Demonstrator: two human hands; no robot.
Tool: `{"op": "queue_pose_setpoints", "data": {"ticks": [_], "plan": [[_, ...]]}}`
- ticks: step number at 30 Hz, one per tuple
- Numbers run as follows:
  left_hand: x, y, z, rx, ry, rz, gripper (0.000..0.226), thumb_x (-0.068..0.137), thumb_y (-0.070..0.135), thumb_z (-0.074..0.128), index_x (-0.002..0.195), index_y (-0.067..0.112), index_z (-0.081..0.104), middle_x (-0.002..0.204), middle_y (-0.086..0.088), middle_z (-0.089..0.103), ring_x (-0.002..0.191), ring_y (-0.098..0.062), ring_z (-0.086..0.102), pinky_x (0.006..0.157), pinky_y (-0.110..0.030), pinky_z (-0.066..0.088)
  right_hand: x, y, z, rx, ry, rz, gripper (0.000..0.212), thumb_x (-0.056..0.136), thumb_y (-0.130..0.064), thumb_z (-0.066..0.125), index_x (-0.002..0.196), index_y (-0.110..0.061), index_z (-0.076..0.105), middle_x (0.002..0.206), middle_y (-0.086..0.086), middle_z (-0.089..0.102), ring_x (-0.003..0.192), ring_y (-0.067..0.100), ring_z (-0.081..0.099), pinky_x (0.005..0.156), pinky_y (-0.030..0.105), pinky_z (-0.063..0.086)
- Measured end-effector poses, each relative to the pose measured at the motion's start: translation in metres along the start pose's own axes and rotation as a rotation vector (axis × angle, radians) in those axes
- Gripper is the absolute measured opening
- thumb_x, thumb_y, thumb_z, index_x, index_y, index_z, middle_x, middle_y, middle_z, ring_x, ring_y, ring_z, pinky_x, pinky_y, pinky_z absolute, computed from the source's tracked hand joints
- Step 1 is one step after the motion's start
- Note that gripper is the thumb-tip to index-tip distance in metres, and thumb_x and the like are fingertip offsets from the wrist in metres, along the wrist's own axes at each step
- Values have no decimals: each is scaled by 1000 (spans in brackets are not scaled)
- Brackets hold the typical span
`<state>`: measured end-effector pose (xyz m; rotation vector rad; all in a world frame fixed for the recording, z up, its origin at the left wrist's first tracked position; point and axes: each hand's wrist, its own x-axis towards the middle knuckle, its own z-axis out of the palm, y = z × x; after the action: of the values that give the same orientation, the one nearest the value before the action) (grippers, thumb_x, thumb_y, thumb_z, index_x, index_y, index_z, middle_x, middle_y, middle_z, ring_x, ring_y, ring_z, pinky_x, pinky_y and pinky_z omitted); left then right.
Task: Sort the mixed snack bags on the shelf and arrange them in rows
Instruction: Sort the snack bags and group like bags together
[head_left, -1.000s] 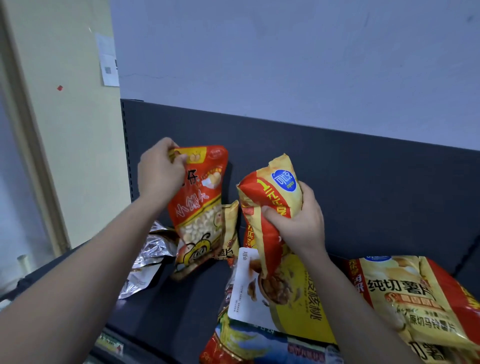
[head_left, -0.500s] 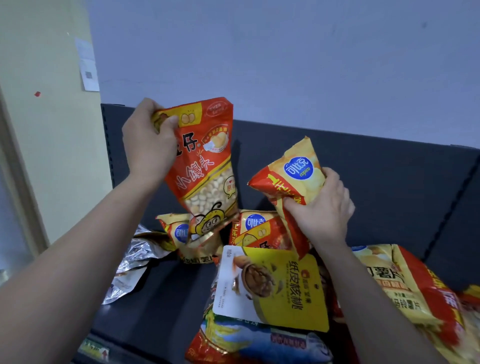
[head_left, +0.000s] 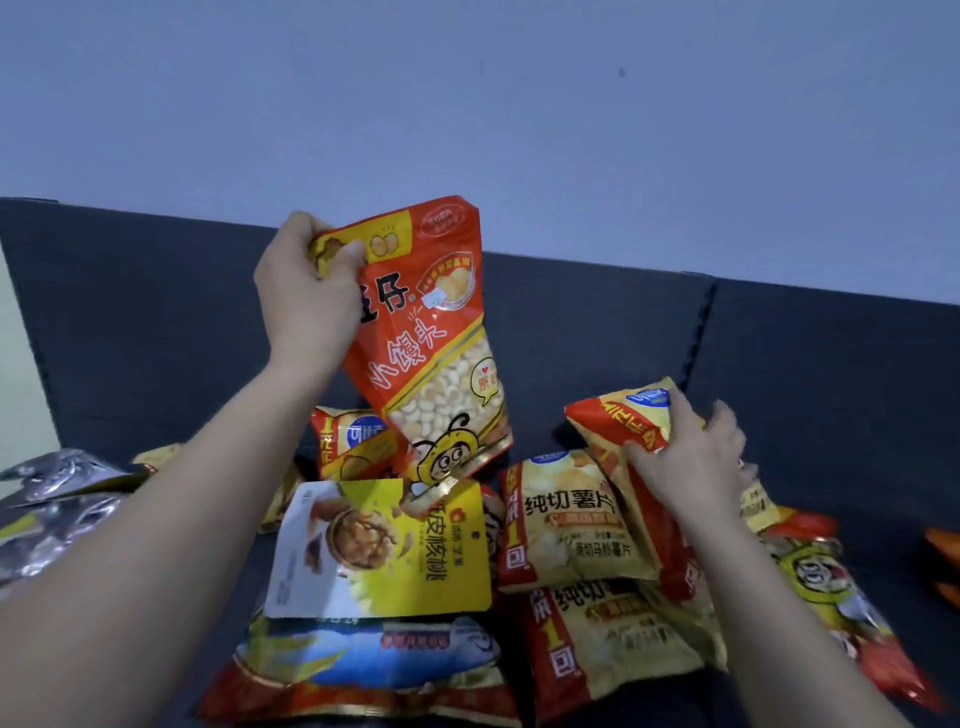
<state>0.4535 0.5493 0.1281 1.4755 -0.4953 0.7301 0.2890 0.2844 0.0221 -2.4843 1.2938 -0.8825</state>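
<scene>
Left hand (head_left: 306, 291): closed on the top left corner of the orange biscuit bag (head_left: 426, 343), which hangs clear above the pile; a corner pinch lets the front face show, likely so the kind can be read before it is placed.
Right hand (head_left: 685, 462): gripping a yellow-and-red chip bag (head_left: 618, 421) by its upper edge, tilted, low over the right of the pile; it appears headed for the matching bags there.
Matching chip bags (head_left: 566, 514): two lie flat and overlapping just below the right hand, a likely start of a row.
Walnut bag (head_left: 384, 551): yellow and white, flat on the near middle of the heap, directly under the hanging bag.
Silver bags (head_left: 57, 499): far left, apart from the coloured ones.
Shelf (head_left: 831, 415): dark, with bare room at the far right for new rows.
Progress: early, by my judgement; most bags lie mixed.
</scene>
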Motion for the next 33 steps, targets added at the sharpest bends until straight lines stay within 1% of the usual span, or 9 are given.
{"op": "queue_pose_setpoints", "data": {"ticks": [4, 8, 12, 15, 18, 24, 29, 31, 33], "plan": [[-23, 14, 19, -45, -25, -14, 28, 92, 21, 60, 72, 29, 43, 79, 10, 57, 80, -15, 64, 67, -34, 53, 6, 27, 1, 26, -215, -76, 89, 81, -68, 57, 152, -37, 14, 156, 9, 22, 141, 33, 27, 108, 59, 32], [-43, 26, 34, -43, -30, -27, 27, 93, 23, 60, 73, 31, 43, 81, 12, 59, 83, -13, 65, 67, -33, 55, 10, 32, -9, 176, -504, -210, 100, 77, -51, 66, 153, -39, 1, 162, -3, 3, 144, 28, 20, 111, 55, 29], [-56, 35, 35, -17, 5, -21, 28, 94, 25, 59, 73, 31, 42, 81, 13, 58, 81, -8, 64, 65, -27, 53, 0, 41, -1, 273, -388, -249, 97, 80, -34, 71, 152, -37, 6, 161, -7, -3, 141, 24, 26, 102, 48, 43], [-61, 43, 32, -16, 39, 10, 27, 92, 24, 59, 73, 32, 43, 80, 13, 58, 82, -11, 63, 68, -30, 53, -1, 41, 3, 69, -329, -290, 90, 85, -47, 66, 154, -32, 9, 163, -2, 2, 150, 24, 1, 116, 63, 10], [-61, 53, 28, -37, 63, 48, 26, 90, 23, 60, 73, 32, 43, 79, 12, 57, 81, -12, 62, 70, -32, 52, -2, 35, -1, -37, -334, -286, 97, 84, -57, 62, 154, -31, 1, 163, 2, -9, 150, 24, -12, 115, 61, 0], [-49, 74, 18, -142, 115, 71, 24, 87, 24, 61, 73, 31, 43, 77, 15, 56, 75, -3, 58, 69, -28, 52, -18, 35, 1, 198, -308, -218, 107, 82, -52, 69, 155, -26, -4, 160, 9, -20, 150, 28, -7, 118, 54, 17], [-41, 85, 22, -318, 56, 6, 21, 87, 23, 62, 75, 28, 46, 81, 5, 61, 80, -13, 66, 74, -37, 58, -26, 29, -4, 393, -114, -285, 67, 95, -37, 55, 153, -22, 25, 164, 7, 0, 151, 21, -5, 120, 45, 0], [-44, 86, 30, -385, 21, -50, 22, 88, 19, 62, 75, 25, 46, 80, 3, 62, 77, -15, 66, 71, -37, 58, -31, 19, -23, 834, -179, -168, 46, 100, -35, 47, 145, -26, 45, 158, 1, 29, 147, 18, 22, 121, 43, 17], [-50, 85, 41, -431, -14, -108, 24, 90, 16, 62, 75, 23, 45, 77, 3, 61, 73, -14, 65, 67, -35, 57, -34, 12, -45, 1274, -395, -49, 47, 96, -51, 47, 133, -24, 58, 133, 1, 60, 122, 16, 57, 106, 43, 43]]}}
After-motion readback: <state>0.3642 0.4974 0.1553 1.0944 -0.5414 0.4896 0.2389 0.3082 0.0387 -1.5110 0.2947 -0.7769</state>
